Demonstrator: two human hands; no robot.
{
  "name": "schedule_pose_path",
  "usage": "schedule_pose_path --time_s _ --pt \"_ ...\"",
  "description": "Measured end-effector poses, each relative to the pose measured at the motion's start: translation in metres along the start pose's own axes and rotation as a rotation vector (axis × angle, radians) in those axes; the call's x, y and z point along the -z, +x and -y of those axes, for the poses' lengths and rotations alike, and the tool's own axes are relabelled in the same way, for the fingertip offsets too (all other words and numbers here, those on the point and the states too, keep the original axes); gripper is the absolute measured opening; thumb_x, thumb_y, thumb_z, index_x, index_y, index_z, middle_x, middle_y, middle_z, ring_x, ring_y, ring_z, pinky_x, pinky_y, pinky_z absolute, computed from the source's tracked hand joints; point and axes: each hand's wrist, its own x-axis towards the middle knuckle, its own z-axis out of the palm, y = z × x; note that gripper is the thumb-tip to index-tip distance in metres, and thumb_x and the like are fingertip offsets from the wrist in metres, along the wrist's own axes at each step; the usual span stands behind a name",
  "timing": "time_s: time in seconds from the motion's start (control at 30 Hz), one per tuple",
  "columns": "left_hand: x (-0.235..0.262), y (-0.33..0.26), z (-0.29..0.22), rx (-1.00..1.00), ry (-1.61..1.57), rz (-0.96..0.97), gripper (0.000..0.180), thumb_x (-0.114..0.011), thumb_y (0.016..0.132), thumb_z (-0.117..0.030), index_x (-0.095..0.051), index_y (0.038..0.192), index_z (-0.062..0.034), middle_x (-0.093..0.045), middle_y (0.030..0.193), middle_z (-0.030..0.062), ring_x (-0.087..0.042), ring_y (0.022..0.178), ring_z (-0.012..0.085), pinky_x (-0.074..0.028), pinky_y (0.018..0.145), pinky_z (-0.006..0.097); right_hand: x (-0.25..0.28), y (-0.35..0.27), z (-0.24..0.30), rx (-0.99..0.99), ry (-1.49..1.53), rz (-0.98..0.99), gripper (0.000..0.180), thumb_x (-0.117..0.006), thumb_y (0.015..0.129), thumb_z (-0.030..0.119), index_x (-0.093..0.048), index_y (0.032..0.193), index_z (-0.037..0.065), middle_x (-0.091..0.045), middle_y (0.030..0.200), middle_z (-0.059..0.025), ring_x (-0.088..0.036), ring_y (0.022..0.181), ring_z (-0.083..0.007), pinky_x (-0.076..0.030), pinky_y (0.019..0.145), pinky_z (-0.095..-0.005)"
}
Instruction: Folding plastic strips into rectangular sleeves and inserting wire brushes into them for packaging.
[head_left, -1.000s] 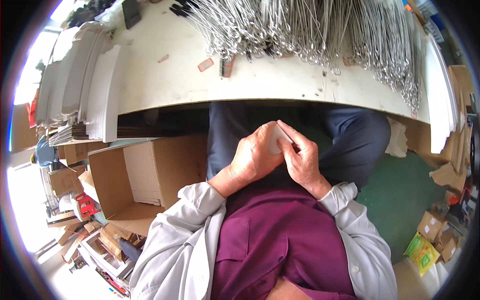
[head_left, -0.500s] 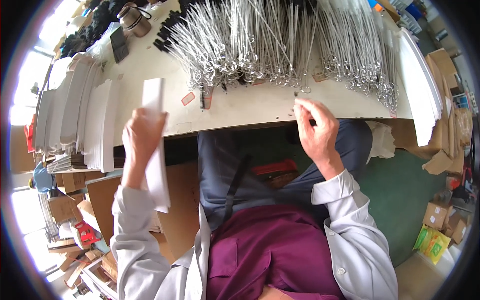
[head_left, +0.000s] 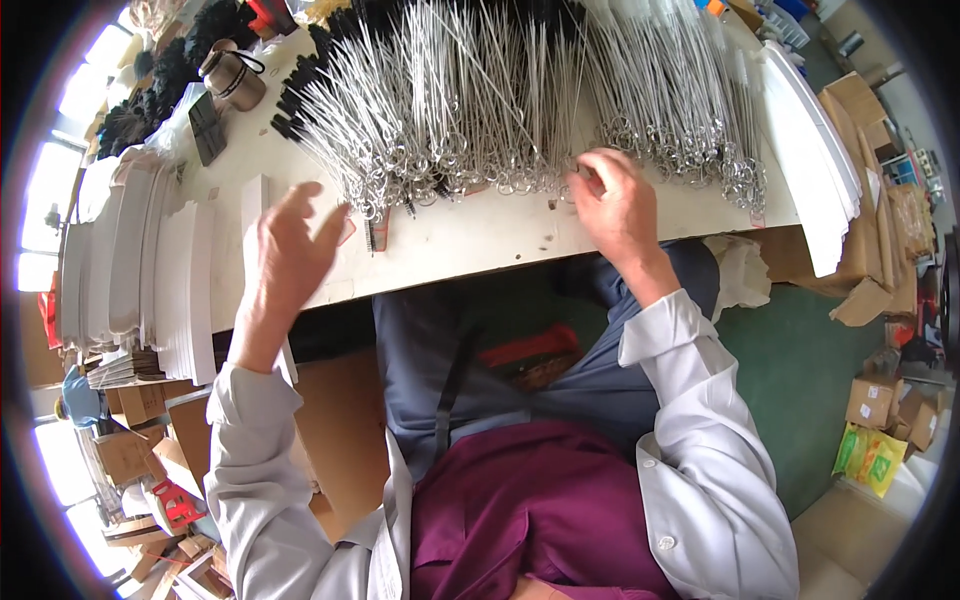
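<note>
My left hand (head_left: 287, 262) has its fingers spread, somewhat blurred, over a long white box (head_left: 255, 203) lying across the table's front edge. The box is partly hidden under the hand and wrist. My right hand (head_left: 622, 210) is at the front of a large pile of thin wire-stemmed brushes (head_left: 440, 100) with ring ends. Its thumb and fingers are curled together beside the rings; whatever they pinch, if anything, is hidden. Black bristles show at the pile's left edge. A second bunch of wire brushes (head_left: 690, 110) lies just beyond the right hand.
Stacked white boxes (head_left: 185, 290) stand along the table's left edge. Long white card pieces (head_left: 815, 170) lie at its right end. A metal flask (head_left: 233, 78) and a dark phone-like slab (head_left: 207, 130) are at the back left. Cardboard boxes (head_left: 872, 402) sit on the floor at right.
My left hand has opened from around the white box, which now lies on the table. My right hand has moved forward to the rings of the brushes. The view has shifted slightly.
</note>
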Motion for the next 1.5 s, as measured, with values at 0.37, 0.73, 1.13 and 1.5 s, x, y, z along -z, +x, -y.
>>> schedule_pose_path --time_s 0.37,0.73,1.13,1.5 --pt "-0.038 0.01 -0.118 -0.048 -0.765 0.323 0.025 -0.069 0.099 -0.019 -0.072 0.106 0.0049 -0.074 0.084 0.0094 -0.07 0.077 0.0135 -0.056 0.068 0.028 0.02 0.003 0.027 -0.059 0.345 -0.18 0.014 -0.076 0.093 0.012 -0.072 0.094 -0.001 -0.075 0.098 -0.0132 -0.07 0.07 -0.0185 -0.055 0.062 -0.029" --pt "-0.093 0.054 -0.181 0.236 -1.476 0.693 0.037 -0.059 0.106 -0.029 -0.069 0.112 0.0068 -0.073 0.102 0.013 -0.071 0.093 0.0171 -0.06 0.087 0.033 0.03 -0.018 0.053 -0.124 0.513 -0.067 0.02 -0.069 0.101 0.016 -0.073 0.096 -0.003 -0.077 0.088 -0.0078 -0.07 0.075 -0.0106 -0.055 0.068 -0.028" --pt "-0.088 0.05 -0.182 0.106 -1.32 0.717 0.036 -0.057 0.108 -0.029 -0.068 0.096 0.0035 -0.071 0.081 0.0131 -0.07 0.07 0.0172 -0.059 0.067 0.032 0.022 0.089 0.006 -0.678 1.097 0.356 0.035 -0.058 0.106 0.029 -0.066 0.122 -0.002 -0.069 0.086 -0.0061 -0.064 0.07 -0.013 -0.052 0.062 -0.0249" --pt "-0.108 0.105 -0.166 -0.706 0.053 0.125 0.042 -0.069 0.092 -0.028 -0.064 0.125 -0.0022 -0.058 0.141 0.0163 -0.05 0.132 0.0381 -0.037 0.114 0.049 0.048 0.097 0.022 -0.601 1.025 0.354 0.03 -0.054 0.106 0.021 -0.069 0.113 -0.005 -0.057 0.065 -0.0008 -0.051 0.053 -0.0099 -0.042 0.048 -0.0261"
